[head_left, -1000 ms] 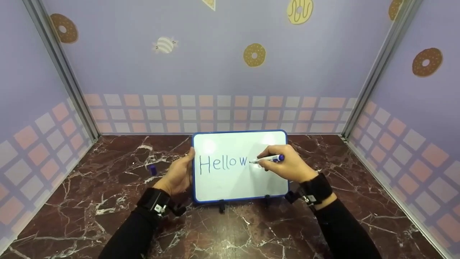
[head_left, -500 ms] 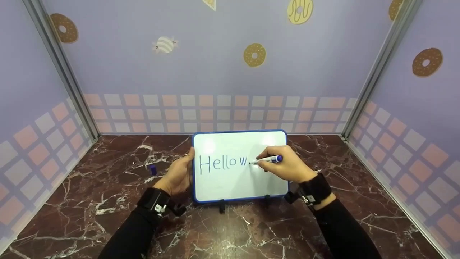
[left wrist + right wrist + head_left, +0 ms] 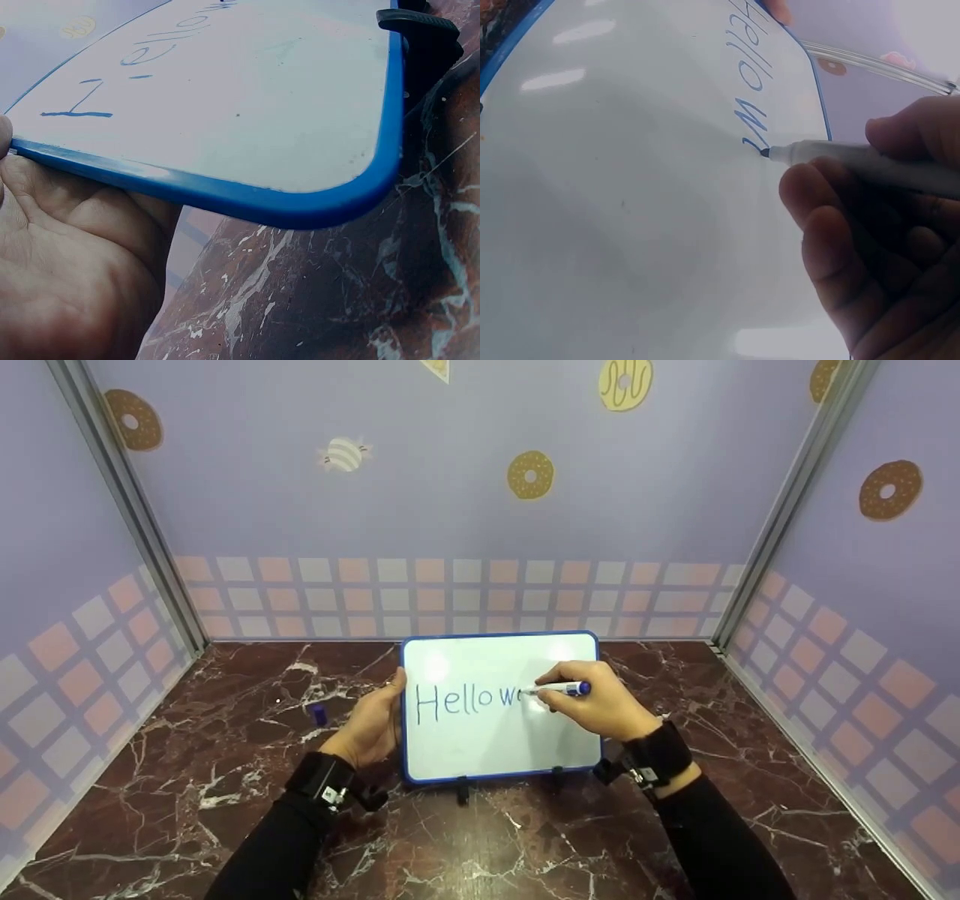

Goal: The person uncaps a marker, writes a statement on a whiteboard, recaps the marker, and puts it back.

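A blue-framed whiteboard point(image 3: 480, 746) leans back on small black feet point(image 3: 463, 790) at the middle of the table. Blue writing on it reads "Hello w" followed by a partly drawn round letter. My left hand point(image 3: 373, 727) grips the board's left edge, thumb at the front and the other fingers behind it, hidden. In the left wrist view the palm point(image 3: 82, 255) lies under the blue frame. My right hand point(image 3: 600, 703) pinches a white marker point(image 3: 559, 689) with a blue end. In the right wrist view the marker's dark tip point(image 3: 766, 152) is right at the newest stroke.
A blue marker cap point(image 3: 319, 714) lies on the dark red marbled table point(image 3: 255, 780), left of the left hand. Behind the board stands a lilac wall point(image 3: 442, 510) with printed doughnuts and checks. Side walls close in the left and right.
The marker tip has moved slightly up, and a curved stroke now shows after the "w". My left hand and the board have stayed in place.
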